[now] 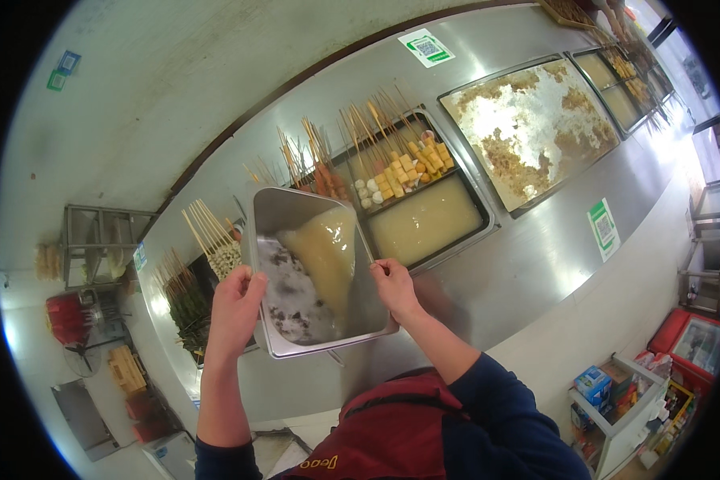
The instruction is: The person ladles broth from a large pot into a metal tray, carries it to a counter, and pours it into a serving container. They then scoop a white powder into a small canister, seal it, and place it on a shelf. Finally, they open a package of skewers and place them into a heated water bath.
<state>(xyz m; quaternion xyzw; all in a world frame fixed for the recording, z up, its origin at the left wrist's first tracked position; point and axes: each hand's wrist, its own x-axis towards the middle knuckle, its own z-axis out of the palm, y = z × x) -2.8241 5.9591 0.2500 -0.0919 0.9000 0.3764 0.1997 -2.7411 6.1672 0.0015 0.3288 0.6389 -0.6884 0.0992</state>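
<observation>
Both hands grip the rim of a deep stainless-steel pan (369,300), tilted above the counter. My left hand (237,309) holds its left side, thumb over the rim, and my right hand (396,289) its right side. Cloudy yellowish broth (327,240) lies in the pan's upper right part, with dark specks on the bare metal at lower left. Just beyond my right hand, a sectioned basin holds similar broth (426,219) and skewered food: pale balls (369,193), yellow cubes (402,171) and reddish pieces (330,182). The pan hides part of this basin.
A flat metal griddle (528,135) with brown stains is set in the steel counter (504,264). Farther right stands another basin of broth and skewers (621,96), near a person's hand (615,21). Leafy green skewers (192,306) and pale skewered pieces (224,258) lie to the left.
</observation>
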